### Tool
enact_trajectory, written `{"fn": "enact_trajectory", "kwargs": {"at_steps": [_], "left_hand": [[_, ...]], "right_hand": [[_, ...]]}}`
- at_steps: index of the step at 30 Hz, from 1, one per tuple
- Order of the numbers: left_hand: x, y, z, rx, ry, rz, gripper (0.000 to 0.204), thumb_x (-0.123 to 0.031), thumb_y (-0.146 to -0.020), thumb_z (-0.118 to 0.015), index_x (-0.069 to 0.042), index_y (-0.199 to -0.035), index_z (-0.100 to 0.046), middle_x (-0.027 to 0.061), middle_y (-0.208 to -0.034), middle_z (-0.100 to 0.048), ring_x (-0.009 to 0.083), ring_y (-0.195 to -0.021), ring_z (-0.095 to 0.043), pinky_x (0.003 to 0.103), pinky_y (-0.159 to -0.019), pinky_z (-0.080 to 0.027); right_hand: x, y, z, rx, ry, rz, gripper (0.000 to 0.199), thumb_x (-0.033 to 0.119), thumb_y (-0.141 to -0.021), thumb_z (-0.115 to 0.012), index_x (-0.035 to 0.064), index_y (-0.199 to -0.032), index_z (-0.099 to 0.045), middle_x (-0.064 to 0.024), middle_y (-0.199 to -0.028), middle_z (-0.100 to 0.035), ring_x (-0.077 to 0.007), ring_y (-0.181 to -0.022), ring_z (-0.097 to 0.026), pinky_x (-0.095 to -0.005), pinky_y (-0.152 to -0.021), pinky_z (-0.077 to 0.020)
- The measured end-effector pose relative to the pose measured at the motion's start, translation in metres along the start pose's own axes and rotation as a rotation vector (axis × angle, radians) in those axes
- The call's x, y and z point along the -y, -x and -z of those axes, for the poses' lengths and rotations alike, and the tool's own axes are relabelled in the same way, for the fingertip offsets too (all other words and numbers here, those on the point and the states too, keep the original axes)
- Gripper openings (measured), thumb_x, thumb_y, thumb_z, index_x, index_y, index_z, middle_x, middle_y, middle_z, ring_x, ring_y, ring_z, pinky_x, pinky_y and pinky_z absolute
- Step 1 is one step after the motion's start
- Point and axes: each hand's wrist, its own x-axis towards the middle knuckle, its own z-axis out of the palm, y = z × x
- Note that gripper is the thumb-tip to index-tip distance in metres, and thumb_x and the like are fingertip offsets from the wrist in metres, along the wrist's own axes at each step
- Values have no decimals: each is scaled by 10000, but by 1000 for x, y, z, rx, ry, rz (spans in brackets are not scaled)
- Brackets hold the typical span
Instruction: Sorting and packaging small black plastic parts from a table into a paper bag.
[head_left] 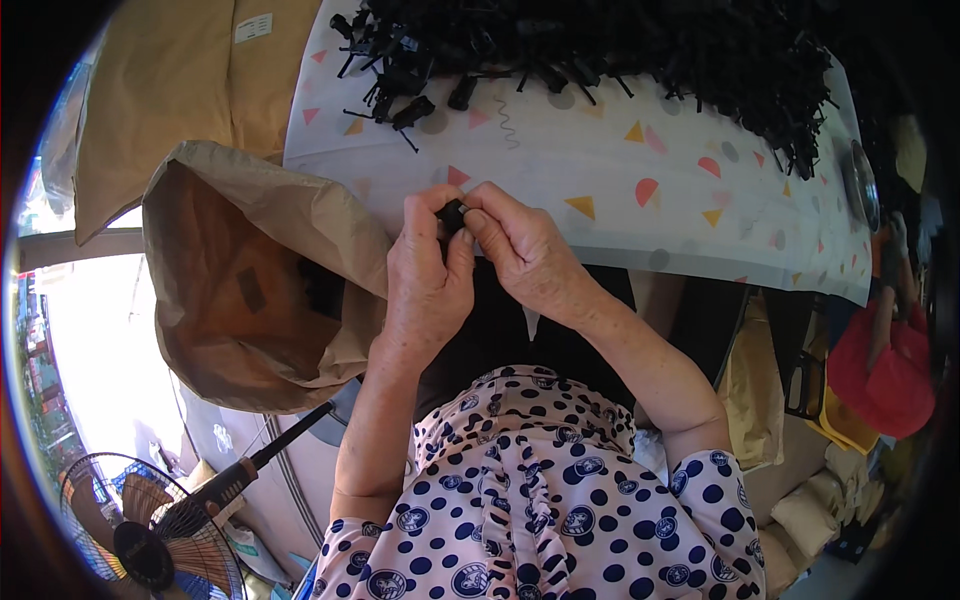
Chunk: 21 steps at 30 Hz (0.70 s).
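Observation:
Near the table's front edge, both my hands meet around a small black plastic part [453, 216]. My left hand [430, 255] is closed, gripping the part between thumb and fingers. From the other side my right hand [525, 250] pinches the end of it, where a small pale bit shows at the fingertips; its kind I cannot make out. Beyond my hands, a large heap of black plastic parts [620, 45] with thin stems covers the far side of the table. A few single parts [412, 112] lie at the heap's near left edge.
The table's white cover [560, 190] bears coloured shapes and a loose wavy wire [507, 122]. A brown paper sack [250, 290] stands agape at the left, with something black inside. A fan [150, 550] is at lower left. Another person in red [880, 370] sits at the right.

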Motion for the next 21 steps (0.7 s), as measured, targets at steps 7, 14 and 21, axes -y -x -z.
{"fn": "enact_trajectory", "kwargs": {"at_steps": [7,14,21], "left_hand": [[23,25,79,-297,13,88,283,37,-861,-531,-42,-1124,-466,59,-847,-579,119,-638,-554,228,-574,-434],[27,55,150,-253,558,327,343,-2,-872,-546,-54,-1191,-430,71,-902,-590,86,-611,-527,195,-501,-368],[53,66,159,-230,681,399,413,-9,-846,-588,-71,-1224,-432,108,-912,-581,125,-613,-524,218,-481,-379]], "right_hand": [[3,-66,10,152,643,146,237,210,-935,-538,75,-1130,-525,-122,-871,-647,-222,-754,-634,-355,-652,-497],[-13,-127,-12,61,1443,341,270,146,-902,-533,133,-1172,-523,-128,-848,-665,-318,-801,-656,-432,-646,-510],[-1,-99,-20,-37,798,356,250,151,-917,-571,150,-1166,-548,-165,-929,-676,-242,-858,-688,-386,-752,-524]]}}
